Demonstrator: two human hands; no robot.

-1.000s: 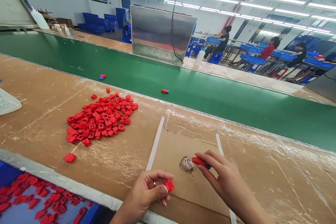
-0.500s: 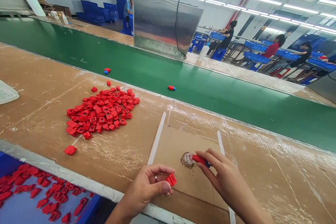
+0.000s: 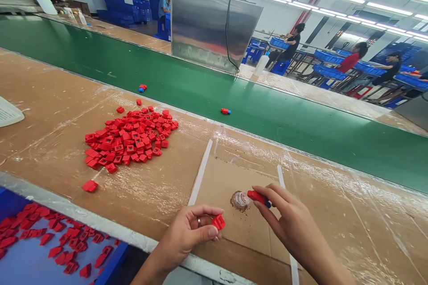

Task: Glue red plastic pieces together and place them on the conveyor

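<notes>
Between the thumb and fingers of my left hand (image 3: 197,228) is a small red plastic piece (image 3: 219,221) with its hollow side showing. My right hand (image 3: 286,210) pinches a red and blue plastic piece (image 3: 257,196), its red end pointing left and its blue end partly hidden by my fingers. That red end is at the edge of a small round whitish patch (image 3: 240,200) with a brown, crumbly rim, on a cardboard sheet (image 3: 230,173). To the left lies a heap of red plastic pieces (image 3: 130,138), with one red piece (image 3: 90,185) apart from it.
A green conveyor belt (image 3: 187,80) crosses behind the table, carrying two red and blue pieces (image 3: 225,111). At lower left is a blue bin (image 3: 113,260) with red pieces. White strips (image 3: 200,173) flank the cardboard. A metal panel (image 3: 214,26) stands beyond; several people sit farther off.
Both red and blue pieces on the belt have shifted right. My right hand has moved slightly up and right with its piece. My left hand keeps its hold on the red piece.
</notes>
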